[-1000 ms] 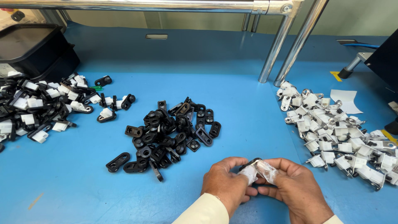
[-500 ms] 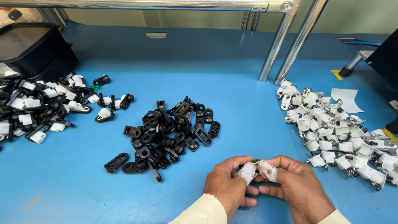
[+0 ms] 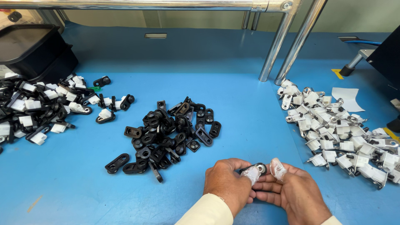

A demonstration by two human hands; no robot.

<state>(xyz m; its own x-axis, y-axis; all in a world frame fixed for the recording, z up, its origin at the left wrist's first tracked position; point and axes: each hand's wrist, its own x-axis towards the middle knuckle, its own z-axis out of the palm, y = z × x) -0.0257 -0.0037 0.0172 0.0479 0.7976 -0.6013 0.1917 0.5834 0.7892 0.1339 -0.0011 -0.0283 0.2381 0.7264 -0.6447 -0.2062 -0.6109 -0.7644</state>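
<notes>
Low in the head view, my left hand (image 3: 228, 183) and my right hand (image 3: 296, 192) meet over the blue table (image 3: 250, 121). Together they pinch a small black plastic clip with a metal eyelet (image 3: 259, 168). Thin clear film covers the fingertips on both hands. A heap of loose black clips (image 3: 166, 131) lies just up and left of my left hand. A heap of white-and-metal parts (image 3: 337, 129) spreads to the right of my right hand.
A pile of joined black-and-white pieces (image 3: 46, 106) sits at the far left beside a black bin (image 3: 35, 50). Two slanted chrome posts (image 3: 287, 46) rise at the back. A white paper scrap (image 3: 348, 98) lies at the right, with a black box edge (image 3: 389, 54) beyond it.
Both hands stay in the same spot. The fingers have shifted slightly, and the black clip's metal eyelet now shows between them.
</notes>
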